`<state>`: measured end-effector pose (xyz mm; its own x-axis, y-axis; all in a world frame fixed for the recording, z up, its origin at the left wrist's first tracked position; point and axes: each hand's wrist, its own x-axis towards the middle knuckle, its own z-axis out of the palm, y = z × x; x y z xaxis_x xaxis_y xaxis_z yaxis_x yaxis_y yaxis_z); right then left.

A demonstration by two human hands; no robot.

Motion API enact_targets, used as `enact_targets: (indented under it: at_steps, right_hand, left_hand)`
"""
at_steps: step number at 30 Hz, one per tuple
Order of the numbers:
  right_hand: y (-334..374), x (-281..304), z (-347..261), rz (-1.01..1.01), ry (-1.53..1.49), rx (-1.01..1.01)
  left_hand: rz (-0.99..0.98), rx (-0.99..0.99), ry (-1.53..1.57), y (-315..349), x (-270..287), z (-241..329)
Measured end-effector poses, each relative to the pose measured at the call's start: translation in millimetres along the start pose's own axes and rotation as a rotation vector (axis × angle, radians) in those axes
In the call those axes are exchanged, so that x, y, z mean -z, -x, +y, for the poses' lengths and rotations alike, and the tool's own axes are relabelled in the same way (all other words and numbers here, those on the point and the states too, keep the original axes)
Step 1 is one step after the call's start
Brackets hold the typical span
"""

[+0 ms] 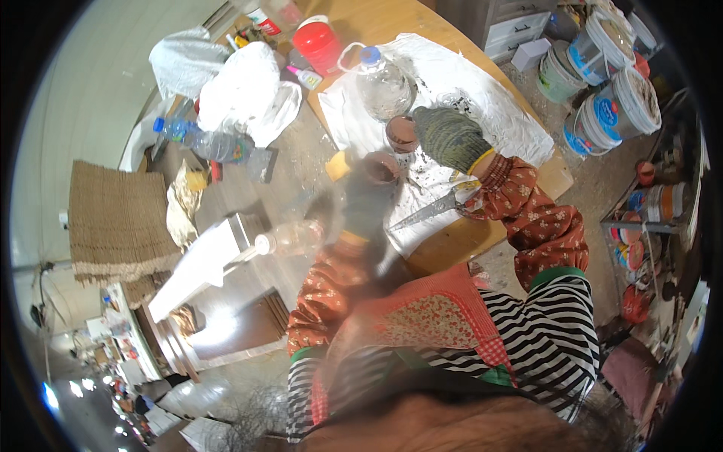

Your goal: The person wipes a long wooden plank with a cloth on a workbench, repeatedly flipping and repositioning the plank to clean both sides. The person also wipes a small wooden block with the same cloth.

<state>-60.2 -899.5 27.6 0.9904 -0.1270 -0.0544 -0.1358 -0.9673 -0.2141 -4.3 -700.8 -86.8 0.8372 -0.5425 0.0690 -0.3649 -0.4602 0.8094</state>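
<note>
My left hand (pixel 365 203), in a dark work glove and blurred by motion, is closed around a small brown cup (pixel 382 167) with its mouth facing up. Beyond it a second brown cup (pixel 401 134) sits on a white sheet (pixel 489 113) strewn with dark crumbs. My right hand (pixel 454 141), in a grey-green knit glove, is curled against that second cup's right side. Its fingertips are hidden, so what it grips cannot be made out. A pointed trowel (pixel 425 213) lies below my right wrist. Past the cups stands a clear plastic jug (pixel 385 90) with a blue cap.
A red container (pixel 317 47) and a small glue bottle (pixel 305 77) stand at the far side. White plastic bags (pixel 248 90) and clear bottles (pixel 222 147) lie left. A yellow block (pixel 337 166) and a clear jar (pixel 294 238) are near my left hand. Buckets (pixel 614 109) stand right.
</note>
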Motion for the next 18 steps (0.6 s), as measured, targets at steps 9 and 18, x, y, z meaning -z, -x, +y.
enact_targets:
  at_steps: [9,18]
  right_hand:
    - [-12.4,-21.2,14.8,-0.016,-0.081,0.188]
    - [2.1,-22.0,23.5,0.073,-0.23,0.196]
  left_hand:
    - [-0.132,0.088,0.05,-19.5,-8.8,-17.3]
    - [-0.071,0.046,-0.141,-13.4,3.0,42.4]
